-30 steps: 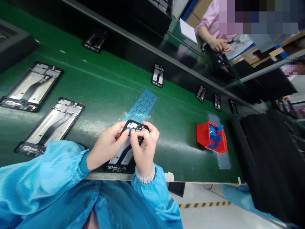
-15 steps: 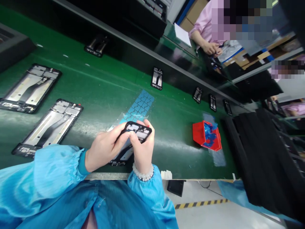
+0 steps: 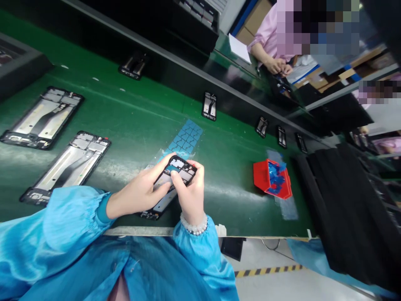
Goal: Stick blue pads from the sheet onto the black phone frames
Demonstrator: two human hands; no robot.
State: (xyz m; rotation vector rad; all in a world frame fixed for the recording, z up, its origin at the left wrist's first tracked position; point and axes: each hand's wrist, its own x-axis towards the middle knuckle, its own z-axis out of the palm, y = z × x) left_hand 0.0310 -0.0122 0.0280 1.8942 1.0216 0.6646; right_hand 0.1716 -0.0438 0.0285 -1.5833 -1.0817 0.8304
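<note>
Phone frame [image 3: 187,177] clasped by both hands

It sits over the worktop [image 3: 232,167], at the near edge. My left grip [image 3: 138,192] clasps one side; my right grip [image 3: 192,194] grasps the other, thumb at the blue patch [image 3: 172,168]. I'd press evenly, bracing underneath.

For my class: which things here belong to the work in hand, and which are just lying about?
Belongs:
phone frame, held by left hand and right hand
blue sheet, likely
red bin with blue pieces, probably

Lying about, apparently:
white paper, at the back
black tray-like thing, below
</note>
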